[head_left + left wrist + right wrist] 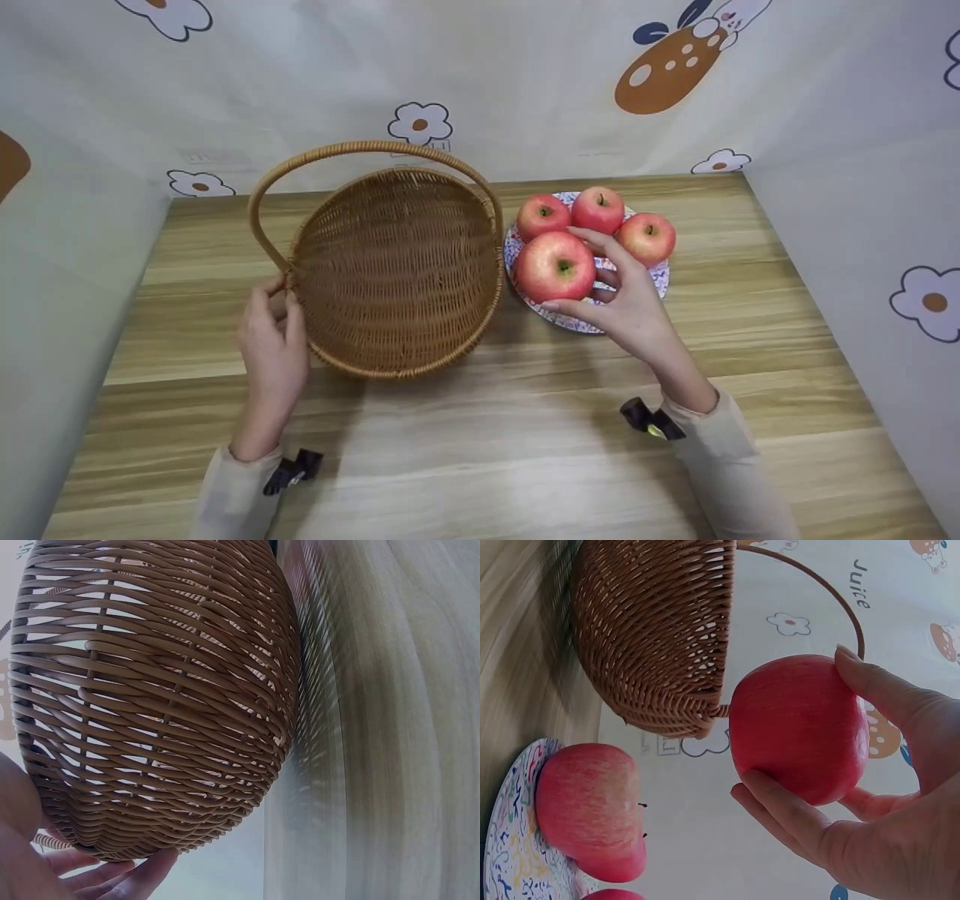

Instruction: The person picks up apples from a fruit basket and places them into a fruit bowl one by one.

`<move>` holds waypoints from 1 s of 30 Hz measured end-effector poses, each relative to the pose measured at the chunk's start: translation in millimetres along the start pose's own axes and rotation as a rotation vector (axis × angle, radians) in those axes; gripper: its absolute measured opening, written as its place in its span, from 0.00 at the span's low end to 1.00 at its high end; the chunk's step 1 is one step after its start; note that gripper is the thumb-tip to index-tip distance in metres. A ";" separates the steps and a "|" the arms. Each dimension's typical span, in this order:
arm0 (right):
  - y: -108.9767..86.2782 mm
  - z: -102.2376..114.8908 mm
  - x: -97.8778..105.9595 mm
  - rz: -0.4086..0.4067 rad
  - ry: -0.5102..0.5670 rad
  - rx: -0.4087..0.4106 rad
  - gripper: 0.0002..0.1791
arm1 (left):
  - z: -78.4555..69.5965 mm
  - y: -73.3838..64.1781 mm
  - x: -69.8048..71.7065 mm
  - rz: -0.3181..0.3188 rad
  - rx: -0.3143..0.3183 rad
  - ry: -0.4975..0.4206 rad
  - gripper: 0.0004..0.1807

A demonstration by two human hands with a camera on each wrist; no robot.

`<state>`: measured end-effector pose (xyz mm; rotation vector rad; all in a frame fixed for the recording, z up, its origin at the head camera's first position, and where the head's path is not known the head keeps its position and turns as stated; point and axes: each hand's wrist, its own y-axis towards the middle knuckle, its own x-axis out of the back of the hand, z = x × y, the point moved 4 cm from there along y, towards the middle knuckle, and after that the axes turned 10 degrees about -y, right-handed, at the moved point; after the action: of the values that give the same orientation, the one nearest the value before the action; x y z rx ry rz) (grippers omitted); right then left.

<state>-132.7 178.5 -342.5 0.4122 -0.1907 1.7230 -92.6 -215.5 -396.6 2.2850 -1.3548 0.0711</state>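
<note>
A round wicker basket [397, 285] with an arched handle [367, 146] stands on the table, its inside bare. At its left rim, near the foot of the handle, my left hand [276, 337] grips the edge; in the left wrist view its fingers [154, 874] curl about the woven side. My right hand [626, 300] holds a red apple [556, 266] between thumb and fingers. That apple [799, 727] is raised above the patterned plate [559, 319], right of the basket. Three more apples, a left one [543, 216], a back one [598, 209] and a right one [647, 239], sit on the plate.
The wood-grain table [465, 465] meets a printed wall covering [525, 97] behind the basket and plate. Another covered wall [862, 187] rises along the right side, and one on the left [82, 225]. Basket and plate stand close together.
</note>
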 end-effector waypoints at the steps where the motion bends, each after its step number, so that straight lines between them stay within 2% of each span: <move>1: 0.5 -1.2 1.1 -0.003 -0.001 -0.004 0.46 | 0.0 -0.1 0.0 -0.001 0.002 0.002 0.16; 8: 3.1 -9.4 10.2 -0.043 -0.015 -0.030 0.47 | -0.5 0.3 0.3 -0.004 0.002 0.010 0.15; 16: 6.5 -17.4 18.3 -0.062 -0.041 -0.052 0.46 | -0.5 1.1 0.5 0.030 0.043 -0.003 0.18; 30: 17.6 -33.1 31.4 -0.098 -0.095 -0.105 0.46 | -0.6 1.0 0.3 0.028 0.042 -0.003 0.18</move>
<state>-159.9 215.4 -359.5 0.4194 -0.3234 1.5906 -93.2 -215.9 -395.5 2.3023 -1.3994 0.1061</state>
